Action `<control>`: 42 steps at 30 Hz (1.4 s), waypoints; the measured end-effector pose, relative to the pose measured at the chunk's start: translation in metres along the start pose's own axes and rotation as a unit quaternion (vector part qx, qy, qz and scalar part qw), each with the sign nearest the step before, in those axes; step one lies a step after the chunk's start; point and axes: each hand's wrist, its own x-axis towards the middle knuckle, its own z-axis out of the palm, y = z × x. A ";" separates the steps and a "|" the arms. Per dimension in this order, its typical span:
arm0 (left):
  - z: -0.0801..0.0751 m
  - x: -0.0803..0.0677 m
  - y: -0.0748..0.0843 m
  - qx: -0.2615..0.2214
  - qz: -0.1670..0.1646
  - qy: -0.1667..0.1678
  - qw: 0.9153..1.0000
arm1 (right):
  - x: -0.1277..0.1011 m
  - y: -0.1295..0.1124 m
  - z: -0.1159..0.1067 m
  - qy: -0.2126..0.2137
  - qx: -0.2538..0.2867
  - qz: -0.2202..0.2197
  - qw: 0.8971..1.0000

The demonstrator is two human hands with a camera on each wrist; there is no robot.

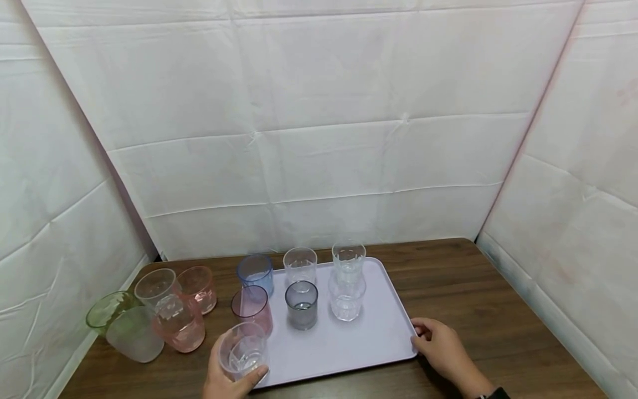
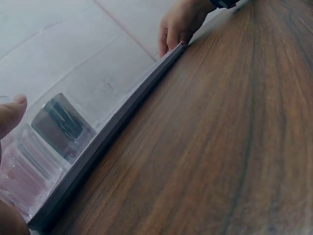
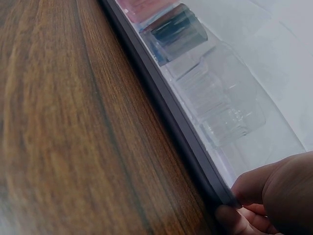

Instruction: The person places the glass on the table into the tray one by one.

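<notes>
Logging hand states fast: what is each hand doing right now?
Left hand: fingers curled round a clear cup at the tray's near left corner.
Right hand: gripping the near right corner of the tray.

clear tumbler (image 1: 242,351) upright, lilac tray's (image 1: 369,338) near-left corner

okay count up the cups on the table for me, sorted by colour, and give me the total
Clear cups: 5, one of them held by the left hand
Pink cups: 3
Blue cup: 1
Grey cup: 1
Green cup: 1
Frosted white cup: 1
Total: 12
</notes>
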 end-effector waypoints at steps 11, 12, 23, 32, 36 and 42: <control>-0.001 0.002 0.003 0.006 -0.044 -0.053 0.998 | 0.001 0.001 -0.001 0.003 -0.004 -0.002 1.000; -0.002 0.002 0.003 0.012 -0.043 -0.059 0.997 | 0.001 0.001 -0.001 0.003 -0.004 -0.001 1.000; -0.043 0.020 0.011 0.026 -0.061 -0.226 0.972 | 0.001 0.003 0.001 0.000 -0.004 0.002 1.000; -0.133 0.049 0.040 0.217 -0.042 -0.305 0.927 | 0.001 0.003 0.000 -0.002 -0.010 0.004 1.000; -0.172 0.058 0.050 0.218 -0.012 -0.188 0.958 | 0.001 0.002 0.001 0.000 -0.009 0.004 1.000; -0.219 0.073 0.028 -0.119 0.064 -0.118 0.984 | -0.001 0.000 0.002 -0.001 0.001 0.000 1.000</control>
